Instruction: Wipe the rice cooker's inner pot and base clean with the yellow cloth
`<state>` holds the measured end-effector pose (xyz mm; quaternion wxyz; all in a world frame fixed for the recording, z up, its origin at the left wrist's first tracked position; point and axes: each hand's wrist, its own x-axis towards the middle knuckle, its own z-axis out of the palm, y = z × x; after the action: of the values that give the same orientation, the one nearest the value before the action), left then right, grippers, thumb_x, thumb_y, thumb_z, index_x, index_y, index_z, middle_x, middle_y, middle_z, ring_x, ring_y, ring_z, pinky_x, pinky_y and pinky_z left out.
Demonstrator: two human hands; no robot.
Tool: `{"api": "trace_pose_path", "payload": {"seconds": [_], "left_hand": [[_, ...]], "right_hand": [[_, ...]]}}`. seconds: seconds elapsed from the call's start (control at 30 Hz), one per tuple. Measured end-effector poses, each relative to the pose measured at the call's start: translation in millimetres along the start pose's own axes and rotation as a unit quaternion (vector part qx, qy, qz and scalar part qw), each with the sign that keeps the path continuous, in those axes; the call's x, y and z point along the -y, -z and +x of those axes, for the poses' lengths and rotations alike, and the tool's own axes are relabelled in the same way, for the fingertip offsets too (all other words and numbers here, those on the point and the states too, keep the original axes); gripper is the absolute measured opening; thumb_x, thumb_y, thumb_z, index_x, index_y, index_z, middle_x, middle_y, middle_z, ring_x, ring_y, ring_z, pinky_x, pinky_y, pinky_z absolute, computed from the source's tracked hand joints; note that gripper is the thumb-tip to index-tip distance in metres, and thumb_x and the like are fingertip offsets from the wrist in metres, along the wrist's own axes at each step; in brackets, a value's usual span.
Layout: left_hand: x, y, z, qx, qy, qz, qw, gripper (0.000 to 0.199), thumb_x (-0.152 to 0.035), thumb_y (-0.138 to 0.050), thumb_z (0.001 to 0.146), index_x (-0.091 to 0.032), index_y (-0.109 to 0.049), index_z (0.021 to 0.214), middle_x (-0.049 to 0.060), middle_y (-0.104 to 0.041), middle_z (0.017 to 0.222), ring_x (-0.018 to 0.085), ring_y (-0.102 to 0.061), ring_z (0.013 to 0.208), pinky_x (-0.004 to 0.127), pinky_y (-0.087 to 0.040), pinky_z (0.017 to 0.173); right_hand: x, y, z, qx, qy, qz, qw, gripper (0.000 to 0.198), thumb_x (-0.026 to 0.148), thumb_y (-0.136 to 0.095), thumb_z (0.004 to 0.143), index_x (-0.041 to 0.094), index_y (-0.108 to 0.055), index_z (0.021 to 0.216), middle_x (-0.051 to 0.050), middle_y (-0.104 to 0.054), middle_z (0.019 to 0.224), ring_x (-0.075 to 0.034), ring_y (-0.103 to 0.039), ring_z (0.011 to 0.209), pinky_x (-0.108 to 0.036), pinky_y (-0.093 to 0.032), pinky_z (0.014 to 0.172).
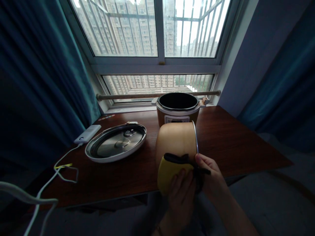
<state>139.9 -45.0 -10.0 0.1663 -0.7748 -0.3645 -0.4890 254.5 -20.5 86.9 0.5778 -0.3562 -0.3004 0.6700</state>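
A gold-coloured inner pot (177, 137) is tipped on its side in front of me, its metal rim facing right. My right hand (211, 172) grips the rim with the thumb on the outside. My left hand (180, 190) presses a yellow and black cloth (167, 175) against the lower part of the pot's outer wall. Its fingers lie over the cloth. Behind the pot, an electric cooker body (177, 114) stands lidless, its dark interior showing. To the left, a round cooker lid (115, 144) lies with its metal underside up.
A white device (88, 133) sits at the table's left side, with a white cable (49, 180) running from it towards me. A brown wooden table (236, 141) carries these things. Beyond it are a barred window (161, 65) and blue curtains (46, 65).
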Motion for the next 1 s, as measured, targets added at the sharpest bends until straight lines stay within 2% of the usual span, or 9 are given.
{"api": "trace_pose_path", "payload": {"seconds": [0.17, 0.27, 0.33, 0.4, 0.5, 0.57, 0.67, 0.87, 1.0], "left_hand": [[-17, -2, 4, -0.037, -0.020, -0.025, 0.999, 0.036, -0.008, -0.031, 0.089, -0.014, -0.066, 0.098, 0.006, -0.072, 0.098, 0.015, -0.034, 0.132, 0.028, -0.025, 0.110], [-5, 2, 4, -0.022, -0.056, -0.008, 0.998, 0.034, -0.009, -0.034, 0.089, -0.015, -0.066, 0.097, 0.005, -0.071, 0.101, 0.016, -0.034, 0.132, 0.030, -0.021, 0.111], [9, 6, 2, -0.023, -0.049, 0.019, 0.998, 0.034, -0.007, -0.034, 0.088, -0.013, -0.065, 0.101, 0.008, -0.069, 0.106, 0.018, -0.032, 0.133, 0.034, -0.021, 0.112], [25, 10, -1, -0.036, -0.016, 0.037, 0.999, 0.037, -0.006, -0.035, 0.086, -0.010, -0.059, 0.114, 0.012, -0.064, 0.116, 0.021, -0.031, 0.134, 0.039, -0.024, 0.111], [44, 14, -8, -0.062, 0.089, 0.024, 0.994, 0.049, -0.007, -0.038, 0.086, -0.013, -0.041, 0.134, 0.013, -0.048, 0.136, 0.024, -0.033, 0.133, 0.043, -0.033, 0.107], [51, 15, -11, -0.076, 0.155, 0.003, 0.985, 0.052, -0.006, -0.039, 0.086, -0.019, -0.038, 0.137, 0.009, -0.042, 0.141, 0.024, -0.036, 0.131, 0.044, -0.036, 0.106], [54, 12, -12, -0.089, 0.190, -0.017, 0.978, 0.052, -0.006, -0.040, 0.087, -0.023, -0.039, 0.136, 0.007, -0.042, 0.141, 0.022, -0.039, 0.130, 0.043, -0.036, 0.106], [53, 10, -10, -0.087, 0.191, -0.027, 0.977, 0.054, -0.004, -0.041, 0.085, -0.022, -0.039, 0.136, 0.007, -0.040, 0.142, 0.023, -0.038, 0.130, 0.044, -0.034, 0.107], [43, 12, -7, -0.061, 0.131, -0.007, 0.989, 0.054, -0.004, -0.040, 0.084, -0.018, -0.038, 0.136, 0.010, -0.048, 0.136, 0.025, -0.036, 0.131, 0.046, -0.035, 0.106]], "right_hand": [[17, -11, 0, 0.019, -0.039, 0.038, 0.998, 0.026, 0.038, -0.070, 0.071, 0.019, -0.071, 0.088, -0.005, -0.071, 0.077, -0.022, -0.067, 0.073, -0.031, -0.052, 0.067], [26, -15, 3, 0.011, -0.062, 0.042, 0.997, 0.028, 0.036, -0.073, 0.067, 0.015, -0.070, 0.086, -0.007, -0.071, 0.074, -0.023, -0.068, 0.074, -0.031, -0.053, 0.066], [31, -16, 7, 0.006, -0.075, 0.039, 0.996, 0.029, 0.035, -0.074, 0.066, 0.013, -0.070, 0.084, -0.008, -0.071, 0.074, -0.023, -0.068, 0.075, -0.031, -0.053, 0.067], [35, -17, 12, 0.005, -0.086, 0.037, 0.996, 0.030, 0.034, -0.074, 0.065, 0.012, -0.069, 0.085, -0.008, -0.071, 0.073, -0.023, -0.068, 0.074, -0.031, -0.054, 0.068], [39, -16, 23, 0.010, -0.094, 0.037, 0.995, 0.031, 0.033, -0.073, 0.067, 0.012, -0.068, 0.089, -0.008, -0.071, 0.073, -0.023, -0.069, 0.075, -0.031, -0.054, 0.070], [40, -14, 31, 0.012, -0.089, 0.037, 0.995, 0.030, 0.033, -0.072, 0.069, 0.012, -0.068, 0.091, -0.008, -0.072, 0.075, -0.022, -0.069, 0.077, -0.031, -0.054, 0.071], [35, -11, 39, 0.023, -0.063, 0.039, 0.997, 0.034, 0.036, -0.070, 0.072, 0.012, -0.067, 0.096, -0.009, -0.072, 0.078, -0.022, -0.068, 0.079, -0.031, -0.053, 0.073], [11, 9, 21, 0.062, -0.017, 0.010, 0.998, 0.041, 0.041, -0.069, 0.073, 0.016, -0.066, 0.105, -0.007, -0.071, 0.084, -0.021, -0.067, 0.080, -0.031, -0.052, 0.074], [-4, 13, 2, 0.056, -0.021, 0.017, 0.998, 0.035, 0.044, -0.067, 0.074, 0.016, -0.070, 0.094, -0.007, -0.071, 0.079, -0.021, -0.067, 0.077, -0.031, -0.052, 0.071]]}}
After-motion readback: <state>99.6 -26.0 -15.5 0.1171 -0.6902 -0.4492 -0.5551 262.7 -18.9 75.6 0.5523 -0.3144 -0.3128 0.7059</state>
